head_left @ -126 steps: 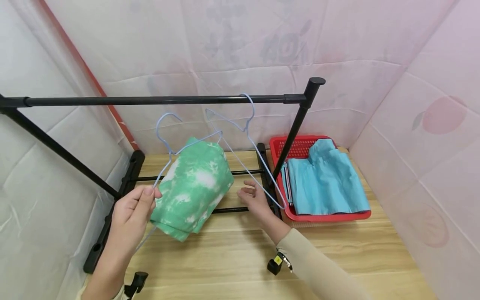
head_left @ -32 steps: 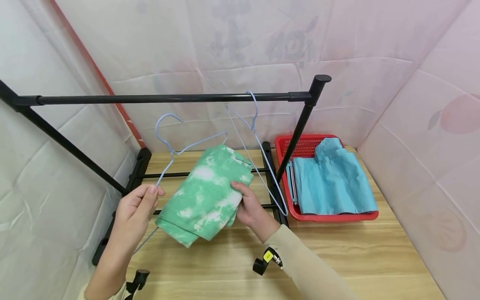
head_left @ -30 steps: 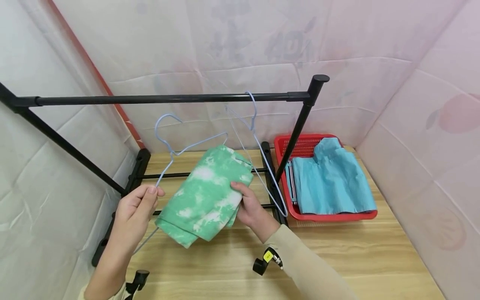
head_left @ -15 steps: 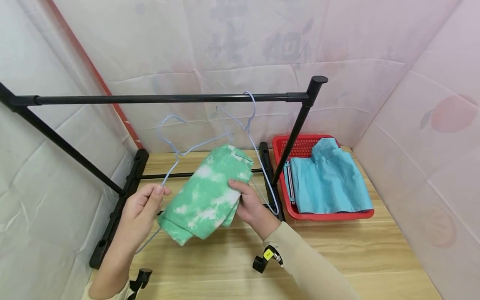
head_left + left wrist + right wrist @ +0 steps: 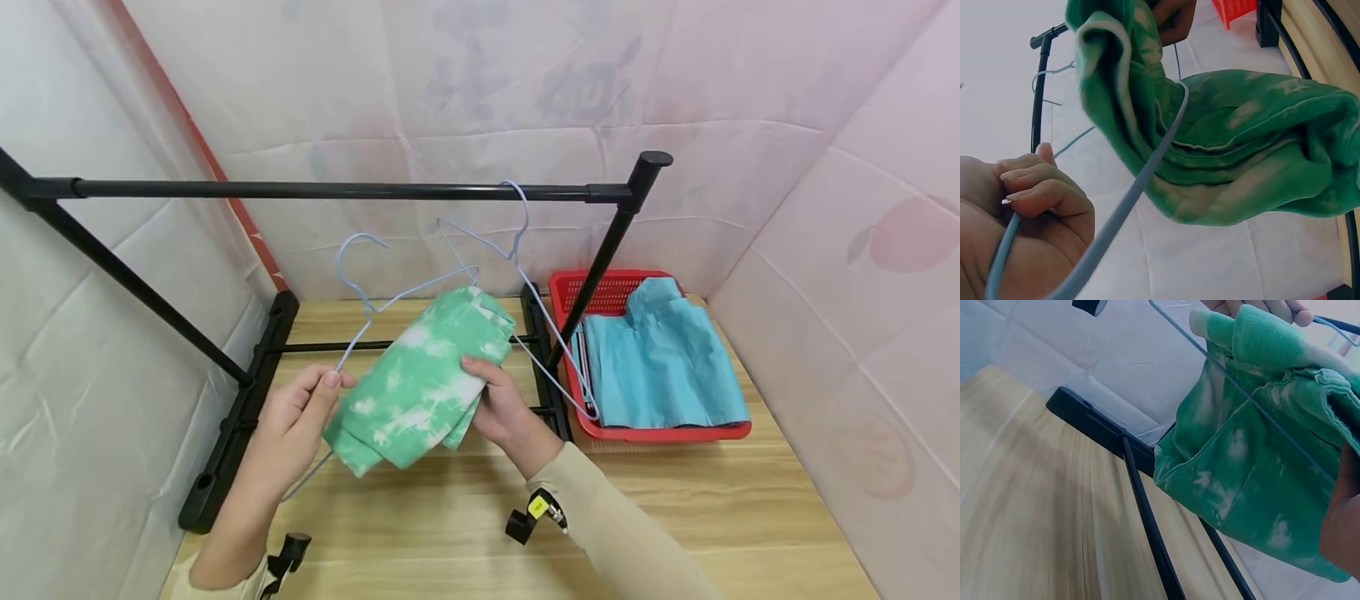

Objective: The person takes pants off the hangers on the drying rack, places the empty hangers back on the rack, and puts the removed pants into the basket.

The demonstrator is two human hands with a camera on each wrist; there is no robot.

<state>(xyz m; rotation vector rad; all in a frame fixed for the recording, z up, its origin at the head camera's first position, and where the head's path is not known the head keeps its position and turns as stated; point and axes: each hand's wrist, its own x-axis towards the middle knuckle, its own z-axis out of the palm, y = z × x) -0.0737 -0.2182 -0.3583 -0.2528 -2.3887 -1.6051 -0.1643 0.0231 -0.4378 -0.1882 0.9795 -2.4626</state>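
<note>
A: Where is the green garment (image 5: 423, 379)?

B: Held up over the middle of the bench (image 5: 750, 517), lying across the hanger (image 5: 368, 310). The right hand (image 5: 506, 412) pinches its near side, thumb on top; the fingers behind are hidden, so I can't tell if they're spread. The left hand (image 5: 292, 425) pinches the hanger's side wire, fingers curled round it.

A: How would you handle this step?

B: I'd keep that wire steady so the hanger doesn't twist, and draw the garment along until both halves hang level. Catch every layer together; one alone would likely slide. Whether the wire sits fully inside the fold, I can't tell.

A: And the bench itself?

B: Wood-grained. A black rack foot (image 5: 238, 417) follows its left edge; a red basket (image 5: 667, 434) with blue cloth (image 5: 663, 358) stands by the back right corner. Overhead runs a black rail (image 5: 337, 191), a second hanger (image 5: 515, 255) hooked near its right end.

A: The room?

B: Pale printed sheets (image 5: 480, 83) enclose the back and both sides.
</note>
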